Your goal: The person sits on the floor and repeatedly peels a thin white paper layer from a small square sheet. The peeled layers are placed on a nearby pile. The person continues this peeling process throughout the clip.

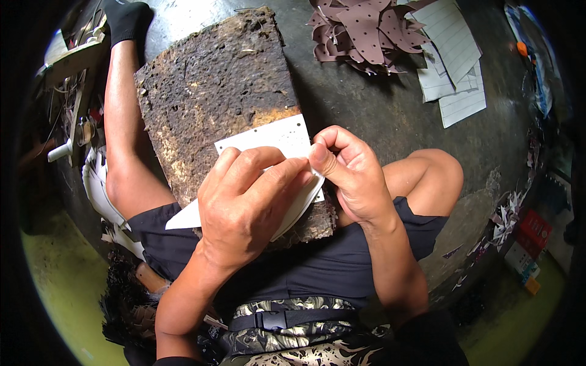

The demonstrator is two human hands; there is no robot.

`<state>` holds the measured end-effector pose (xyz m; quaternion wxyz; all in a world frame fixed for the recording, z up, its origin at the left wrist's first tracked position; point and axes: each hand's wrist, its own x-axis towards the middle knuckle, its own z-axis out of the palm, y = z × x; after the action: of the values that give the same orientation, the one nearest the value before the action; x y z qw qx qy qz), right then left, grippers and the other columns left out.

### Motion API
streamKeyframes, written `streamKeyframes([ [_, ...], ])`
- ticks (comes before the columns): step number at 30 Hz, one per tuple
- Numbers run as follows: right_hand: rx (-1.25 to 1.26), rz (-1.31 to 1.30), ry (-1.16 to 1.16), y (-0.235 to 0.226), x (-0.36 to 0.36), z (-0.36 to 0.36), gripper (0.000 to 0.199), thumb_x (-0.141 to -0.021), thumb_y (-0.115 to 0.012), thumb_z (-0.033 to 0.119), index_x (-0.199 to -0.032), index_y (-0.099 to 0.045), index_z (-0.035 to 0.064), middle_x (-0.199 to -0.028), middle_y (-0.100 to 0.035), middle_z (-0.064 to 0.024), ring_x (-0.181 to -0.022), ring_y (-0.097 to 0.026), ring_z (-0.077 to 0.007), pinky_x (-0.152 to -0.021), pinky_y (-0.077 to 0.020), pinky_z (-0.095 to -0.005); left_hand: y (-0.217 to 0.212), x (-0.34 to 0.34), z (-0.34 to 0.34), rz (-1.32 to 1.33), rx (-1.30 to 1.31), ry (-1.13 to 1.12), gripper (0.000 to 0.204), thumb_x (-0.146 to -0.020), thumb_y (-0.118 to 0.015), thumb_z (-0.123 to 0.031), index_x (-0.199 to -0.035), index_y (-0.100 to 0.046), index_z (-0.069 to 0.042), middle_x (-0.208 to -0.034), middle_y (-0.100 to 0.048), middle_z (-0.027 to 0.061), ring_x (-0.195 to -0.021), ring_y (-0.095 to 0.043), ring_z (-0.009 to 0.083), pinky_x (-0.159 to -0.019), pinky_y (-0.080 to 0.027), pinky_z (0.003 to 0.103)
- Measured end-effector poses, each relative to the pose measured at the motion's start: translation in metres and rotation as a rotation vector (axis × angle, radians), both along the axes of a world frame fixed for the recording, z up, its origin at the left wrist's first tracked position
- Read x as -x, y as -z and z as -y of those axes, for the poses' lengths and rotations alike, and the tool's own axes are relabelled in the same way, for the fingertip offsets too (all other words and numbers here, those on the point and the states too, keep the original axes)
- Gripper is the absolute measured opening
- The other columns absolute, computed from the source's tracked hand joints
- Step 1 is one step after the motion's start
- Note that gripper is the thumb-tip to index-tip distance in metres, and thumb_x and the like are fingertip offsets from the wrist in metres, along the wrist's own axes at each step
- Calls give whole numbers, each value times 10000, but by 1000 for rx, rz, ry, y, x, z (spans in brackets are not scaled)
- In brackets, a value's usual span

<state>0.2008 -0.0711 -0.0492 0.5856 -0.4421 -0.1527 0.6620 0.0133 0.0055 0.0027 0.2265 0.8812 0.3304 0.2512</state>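
Observation:
A flat white sheet piece (267,139) with small dark holes along its edge rests on a rough, worn block (217,79) in front of me. Over it lies a second white piece (185,218) with a pointed end and a curved edge, partly hidden by my left hand (239,198). The fingers of that hand are bent together, closed on the upper white piece near its right end. My right hand (355,177) is closed beside them, thumb against the curled index finger, at the white edge. Whatever sits in its pinch is too small to make out.
A heap of brown cut pieces (369,30) with dark holes lies at the far right of the block, beside overlapping lined white sheets (458,58). Scraps (506,219) and a red box (533,230) are at the right. A wooden stand (76,116) is at the left.

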Motion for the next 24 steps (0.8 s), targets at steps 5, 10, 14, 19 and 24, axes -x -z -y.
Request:
streamKeyframes([
  [5, 30, -159, 7, 5, -5, 2, 238, -1132, -816, 262, -1115, -692, 59, -1014, -709, 36, -867, -618, -21, -775, -540, -221, -1, 1, 1, -13, 3, 9, 247, -889, -947, -139, -1117, -853, -116, -1021, -729, 32, -799, -640, 243, -680, -525, 399],
  [10, 74, -109, -1, 9, -8, 4, 257, -1110, -844, 289, -1105, -711, 70, -992, -722, 30, -843, -624, -32, -743, -523, -221, -3, 1, 1, -22, 0, 8, 249, -887, -946, -138, -1118, -854, -120, -1025, -731, 27, -802, -636, 244, -691, -521, 398],
  [14, 110, -43, -16, 9, -13, 4, 277, -1090, -868, 323, -1074, -727, 85, -961, -723, 35, -823, -613, -33, -713, -493, -213, -6, 1, 1, -49, -4, 11, 251, -887, -941, -139, -1123, -856, -122, -1040, -735, 20, -816, -635, 246, -711, -528, 404],
  [19, 148, 52, -22, 12, -15, 5, 283, -1082, -878, 335, -1046, -737, 93, -936, -722, 39, -810, -604, -30, -697, -483, -213, -7, 0, 3, -73, -7, 10, 257, -887, -935, -153, -1130, -855, -134, -1060, -739, 1, -855, -623, 249, -750, -497, 420],
  [24, 178, 129, -36, 15, -20, 7, 268, -1091, -870, 324, -1058, -746, 89, -941, -720, 42, -818, -602, -27, -698, -481, -213, -9, 0, 4, -97, -17, -2, 267, -885, -933, -179, -1139, -852, -161, -1067, -739, -33, -888, -614, 234, -779, -445, 415],
])
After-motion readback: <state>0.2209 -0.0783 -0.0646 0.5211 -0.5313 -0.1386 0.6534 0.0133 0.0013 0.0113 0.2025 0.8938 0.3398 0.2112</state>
